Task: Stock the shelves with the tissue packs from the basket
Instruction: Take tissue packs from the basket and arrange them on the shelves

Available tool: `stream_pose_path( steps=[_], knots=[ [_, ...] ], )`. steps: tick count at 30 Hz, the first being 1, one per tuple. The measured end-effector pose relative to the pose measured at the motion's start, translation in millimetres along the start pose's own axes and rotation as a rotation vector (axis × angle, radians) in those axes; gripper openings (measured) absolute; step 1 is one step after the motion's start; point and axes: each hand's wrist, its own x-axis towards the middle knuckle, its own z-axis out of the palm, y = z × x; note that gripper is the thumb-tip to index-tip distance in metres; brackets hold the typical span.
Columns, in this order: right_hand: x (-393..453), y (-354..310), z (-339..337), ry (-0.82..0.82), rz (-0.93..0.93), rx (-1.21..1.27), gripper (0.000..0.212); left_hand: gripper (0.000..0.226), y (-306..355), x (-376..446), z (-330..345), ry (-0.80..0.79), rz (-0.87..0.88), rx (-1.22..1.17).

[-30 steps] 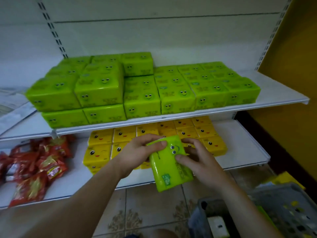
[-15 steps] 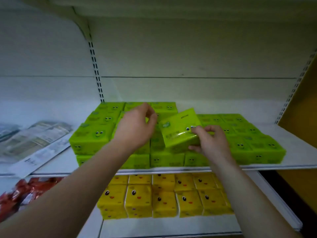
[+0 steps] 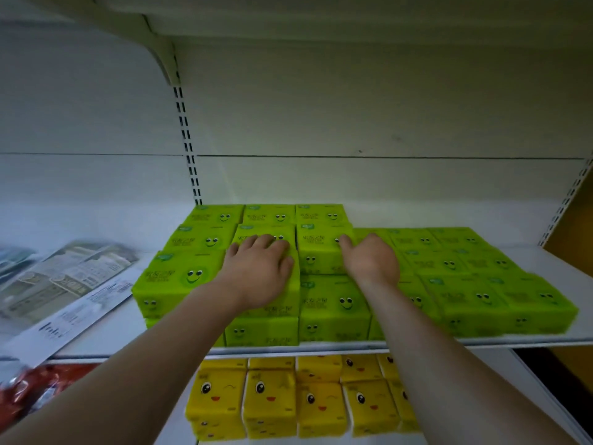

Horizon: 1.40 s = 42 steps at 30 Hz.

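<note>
Left hand [image 3: 260, 271] flat, fingers spread on the green stack; right hand [image 3: 369, 258] loosely open against the top pack [image 3: 321, 248]. Press down evenly and square its edges with neighbours on the shelf [image 3: 481, 342].

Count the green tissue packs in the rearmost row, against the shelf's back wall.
3: the left pack by the slotted upright, the middle pack and the right pack. Others may lie hidden beneath them.

Tissue packs [image 3: 449, 284] are stacked on the upper shelf [image 3: 545, 258], papers [image 3: 64, 284] lying at their 9 o'clock, more packs [image 3: 272, 399] on the shelf below
</note>
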Motion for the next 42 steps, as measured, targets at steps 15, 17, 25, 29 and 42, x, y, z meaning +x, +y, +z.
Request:
stream_pose_path(
  steps=[15, 17, 25, 29, 42],
  knots=[
    [-146, 251, -114, 0.239, -0.079, 0.308, 0.025, 0.03, 225, -126, 126, -0.177, 0.469, -0.625],
    [-181, 306, -114, 0.196, 0.002, 0.23, 0.018, 0.027, 248, -151, 160, -0.276, 0.487, -0.639],
    [-289, 468, -25, -0.398, 0.161, -0.094, 0.037, 0.024, 295, -225, 245, -0.425, 0.641, -0.477],
    [-301, 490, 32, -0.545, -0.027, -0.31, 0.076, 0.043, 284, -234, 267, -0.279, 0.726, -0.479],
    [-327, 484, -23, -0.249, -0.137, -0.33, 0.066, 0.017, 259, -242, 258, -0.22, 0.432, -0.704]
  ],
)
